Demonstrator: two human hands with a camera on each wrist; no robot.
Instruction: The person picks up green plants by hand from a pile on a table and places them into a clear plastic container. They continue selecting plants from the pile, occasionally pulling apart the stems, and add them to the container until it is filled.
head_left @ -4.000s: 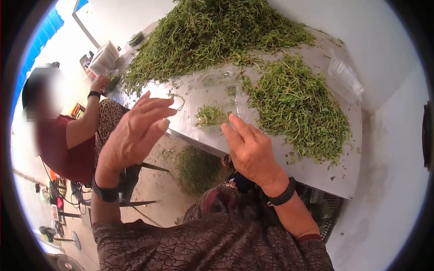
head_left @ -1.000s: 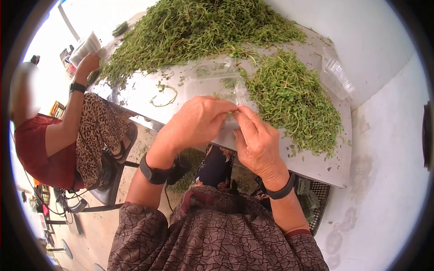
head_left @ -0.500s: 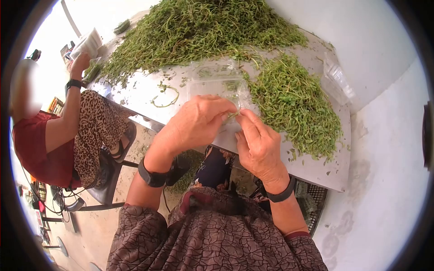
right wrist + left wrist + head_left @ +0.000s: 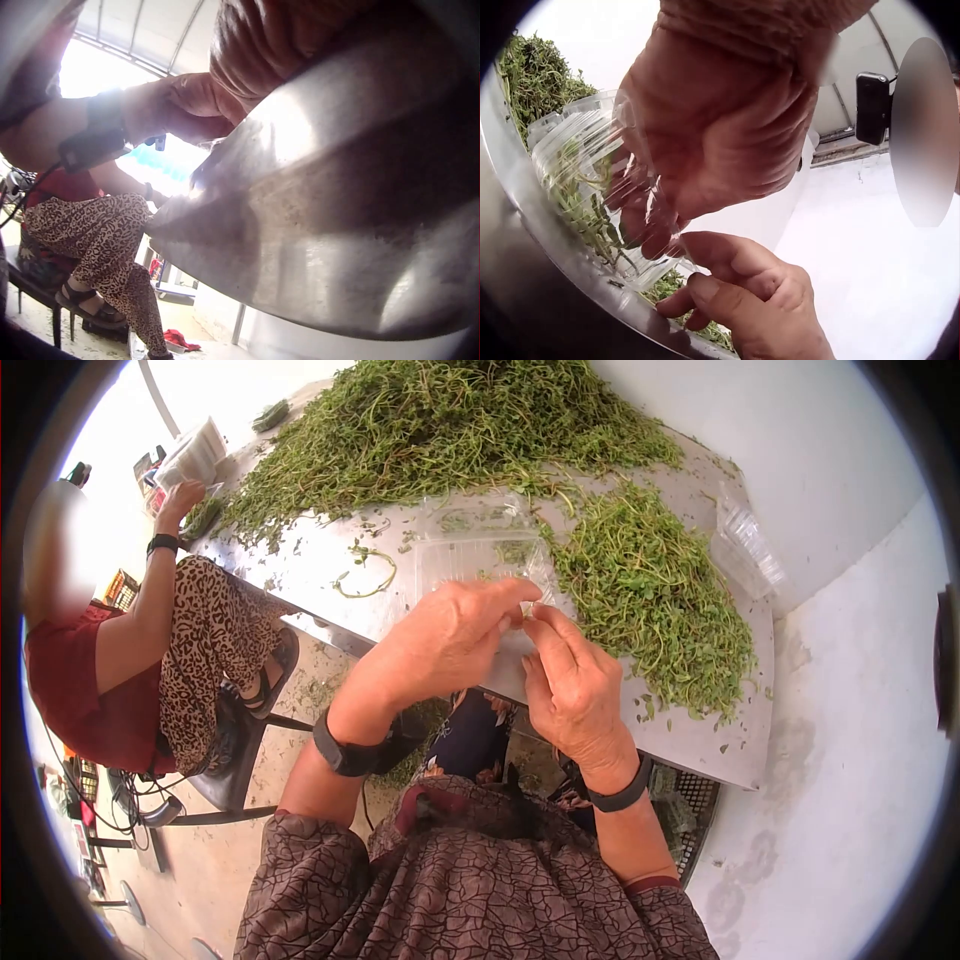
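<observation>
Thumbs and forefingers nearly closed, the left hand and right hand pinch the thin edge of a clear plastic container of green leafy stems at the near side of a silver metal bench. Uneven pulling could split the edge or tip the container, spilling stems.

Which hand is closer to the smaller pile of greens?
Right. The right hand is beside the smaller pile; the left hand is farther off, at the clear box.
</observation>
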